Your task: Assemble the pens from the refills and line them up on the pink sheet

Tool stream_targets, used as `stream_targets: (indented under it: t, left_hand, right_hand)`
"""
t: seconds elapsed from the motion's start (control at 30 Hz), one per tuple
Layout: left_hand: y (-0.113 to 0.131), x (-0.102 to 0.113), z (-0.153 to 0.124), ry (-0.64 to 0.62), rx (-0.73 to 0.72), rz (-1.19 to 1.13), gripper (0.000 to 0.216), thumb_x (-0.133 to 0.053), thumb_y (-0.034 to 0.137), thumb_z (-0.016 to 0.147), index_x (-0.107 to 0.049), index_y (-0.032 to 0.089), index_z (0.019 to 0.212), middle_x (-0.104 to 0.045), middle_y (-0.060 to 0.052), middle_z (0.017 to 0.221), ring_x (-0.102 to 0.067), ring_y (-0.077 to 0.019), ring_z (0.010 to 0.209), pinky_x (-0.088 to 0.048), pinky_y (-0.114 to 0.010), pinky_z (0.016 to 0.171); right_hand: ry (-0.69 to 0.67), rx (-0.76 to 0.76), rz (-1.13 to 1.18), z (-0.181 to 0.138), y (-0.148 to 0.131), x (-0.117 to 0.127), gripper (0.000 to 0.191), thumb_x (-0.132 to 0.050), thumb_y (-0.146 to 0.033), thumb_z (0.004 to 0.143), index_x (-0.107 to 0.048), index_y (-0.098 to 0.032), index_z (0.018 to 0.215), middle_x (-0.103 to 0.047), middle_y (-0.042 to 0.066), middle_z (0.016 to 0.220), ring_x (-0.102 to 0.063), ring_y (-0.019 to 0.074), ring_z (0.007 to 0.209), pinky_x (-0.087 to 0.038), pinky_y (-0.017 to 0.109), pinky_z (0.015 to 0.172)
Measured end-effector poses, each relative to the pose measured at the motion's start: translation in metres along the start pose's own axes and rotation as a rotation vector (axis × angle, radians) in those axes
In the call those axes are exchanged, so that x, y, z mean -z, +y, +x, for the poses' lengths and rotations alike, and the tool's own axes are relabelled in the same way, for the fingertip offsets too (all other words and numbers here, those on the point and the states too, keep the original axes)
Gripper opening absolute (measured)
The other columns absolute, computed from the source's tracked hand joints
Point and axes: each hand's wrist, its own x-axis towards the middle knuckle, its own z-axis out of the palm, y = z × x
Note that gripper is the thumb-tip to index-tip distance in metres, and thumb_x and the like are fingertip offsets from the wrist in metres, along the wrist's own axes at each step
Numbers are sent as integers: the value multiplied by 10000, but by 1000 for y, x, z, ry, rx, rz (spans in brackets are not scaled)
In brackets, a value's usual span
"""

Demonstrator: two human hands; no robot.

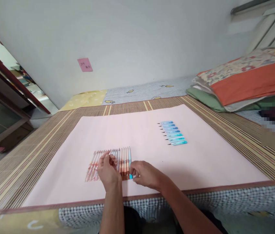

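A tight row of slim pens (124,159) lies on a pink sheet (61,182), with pink-patterned ones at left, grey ones in the middle and brown-and-cream ones towards the right. At the row's right end is a light blue pen (130,156). My right hand (144,174) has its fingers pinched at this pen's lower part, and the fingertips are partly hidden. Over the middle of the row hovers my left hand (108,167), palm turned up, fingers loosely curled in, nothing visible in them. It covers part of the pens below.
Several blue and turquoise pens (174,134) lie in a separate column further right, dark tips pointing left. A striped mat (42,143) lies under the sheet. Folded bedding (252,81) is piled at the right, and a wall stands behind, bearing a pink note (85,65).
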Motion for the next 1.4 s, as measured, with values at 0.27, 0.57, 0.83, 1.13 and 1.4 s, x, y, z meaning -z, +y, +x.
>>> stream_targets:
  t: [0.27,0.57,0.83,1.13,1.4]
  left_hand:
    - [1,-2,-3,-2,16,-15,213,-705,205,641,-654,133,835,-593,32,582,-499,-80,522,-358,-183,485]
    - [-3,-1,2,-35,19,2,201,-713,196,641,-662,135,826,-593,32,594,-500,-78,522,-356,-179,479]
    - [-4,-6,-3,-44,32,-2,209,-719,178,623,-667,130,820,-595,24,587,-504,-87,534,-360,-177,470]
    - [-10,-7,-2,-51,34,14,207,-716,175,629,-672,130,826,-600,21,591,-522,-90,561,-372,-169,484]
    - [-11,-12,-7,-83,49,35,224,-725,198,623,-656,128,825,-590,24,582,-503,-88,540,-365,-178,485]
  right_hand:
    - [139,-55,-42,-4,10,13,222,-517,3,728,-600,-188,804,-641,-9,748,-578,131,674,-376,222,620]
    - [534,-145,-155,-18,44,62,217,-493,-50,861,-651,-198,877,-678,44,929,-612,176,822,-447,281,759]
    - [775,-542,-558,-58,104,116,374,-449,19,869,-718,-159,1059,-689,125,1151,-569,280,1065,-414,358,867]
    - [651,-617,-665,-64,109,119,414,-445,25,869,-725,-185,1089,-675,116,1119,-542,274,1074,-365,346,794]
    - [631,-624,-649,-68,108,121,482,-463,55,814,-688,-172,1174,-647,115,1180,-521,264,1128,-359,340,842]
